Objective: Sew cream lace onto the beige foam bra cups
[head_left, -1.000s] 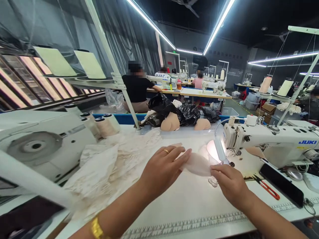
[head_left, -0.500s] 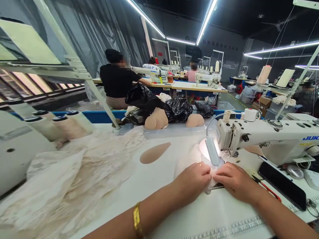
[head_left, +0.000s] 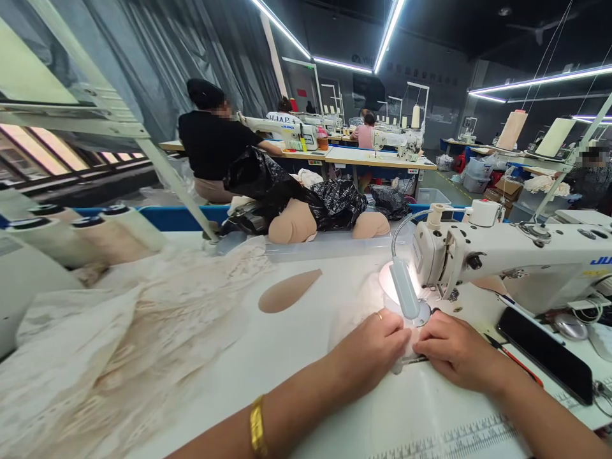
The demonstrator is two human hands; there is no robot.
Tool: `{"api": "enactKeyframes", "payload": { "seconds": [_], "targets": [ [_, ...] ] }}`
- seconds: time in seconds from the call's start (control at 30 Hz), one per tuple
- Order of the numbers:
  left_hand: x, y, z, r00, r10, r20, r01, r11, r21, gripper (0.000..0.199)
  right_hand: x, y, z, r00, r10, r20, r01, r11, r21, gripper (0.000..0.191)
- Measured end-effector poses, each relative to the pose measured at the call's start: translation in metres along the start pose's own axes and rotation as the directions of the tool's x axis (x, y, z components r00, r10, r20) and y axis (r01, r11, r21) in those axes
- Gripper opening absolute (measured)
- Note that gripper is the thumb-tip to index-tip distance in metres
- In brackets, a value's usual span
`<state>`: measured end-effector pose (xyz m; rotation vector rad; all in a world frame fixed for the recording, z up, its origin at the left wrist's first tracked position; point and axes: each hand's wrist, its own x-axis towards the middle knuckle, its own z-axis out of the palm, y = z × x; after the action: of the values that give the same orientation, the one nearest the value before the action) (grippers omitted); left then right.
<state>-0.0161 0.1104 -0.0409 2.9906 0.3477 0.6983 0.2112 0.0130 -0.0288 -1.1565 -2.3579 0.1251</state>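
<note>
Both hands are at the needle area of a white sewing machine [head_left: 482, 255], under a small lit lamp [head_left: 404, 290]. My left hand [head_left: 377, 350] is closed, its fingers pinching sheer pale fabric [head_left: 354, 312] that spreads to the left of the lamp. Just across from it, my right hand [head_left: 459, 350] has its fingers bent together on the same fabric, close to the presser foot. The needle and the stitching line are hidden behind the lamp and fingers. A beige teardrop-shaped pad [head_left: 289, 291] lies flat on the table to the left.
White lace fabric [head_left: 95, 350] is heaped at left, below thread cones [head_left: 109, 236]. Beside my right hand lie a phone [head_left: 545, 354] and a red-handled tool [head_left: 521, 363]. Beige pads [head_left: 292, 222] and black plastic bags [head_left: 335, 204] stand at the back. A co-worker [head_left: 215, 140] sits beyond.
The view has shifted slightly, so the surroundings sit a little further left. Both hands stay on the fabric, with a slightly wider gap between their fingertips.
</note>
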Motion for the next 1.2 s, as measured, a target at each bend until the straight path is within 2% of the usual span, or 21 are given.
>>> {"api": "enactKeyframes", "payload": {
  "seconds": [0.2,0.37,0.53,0.8,1.03,1.2],
  "targets": [
    [0.002,0.003,-0.001,0.999,0.012,-0.031,-0.012,1.000,-0.010,0.022,0.000,-0.002,-0.003,1.000,0.008,0.018,-0.008,1.000,0.001,0.031],
    [0.004,0.003,-0.002,0.999,0.043,-0.018,-0.044,0.999,-0.029,0.026,-0.001,-0.001,-0.004,0.999,0.024,0.032,-0.024,1.000,0.017,0.030],
    [0.003,0.003,0.000,0.997,0.060,-0.055,-0.062,0.998,-0.028,0.026,0.001,-0.002,-0.005,0.998,0.057,0.025,-0.057,0.998,0.027,0.025],
    [0.012,-0.016,0.007,0.991,0.136,-0.014,-0.136,0.991,-0.019,0.022,-0.002,0.008,0.009,0.987,0.160,-0.005,-0.160,0.986,-0.039,0.030],
    [0.031,-0.026,-0.013,0.986,0.156,0.057,-0.153,0.987,-0.043,0.017,0.002,0.014,0.015,0.982,0.177,-0.072,-0.184,0.978,-0.101,0.033],
    [0.038,-0.032,-0.017,0.979,0.205,0.017,-0.203,0.975,-0.091,0.015,0.004,0.016,0.020,0.972,0.219,-0.081,-0.230,0.960,-0.158,0.030]
  ]
}}
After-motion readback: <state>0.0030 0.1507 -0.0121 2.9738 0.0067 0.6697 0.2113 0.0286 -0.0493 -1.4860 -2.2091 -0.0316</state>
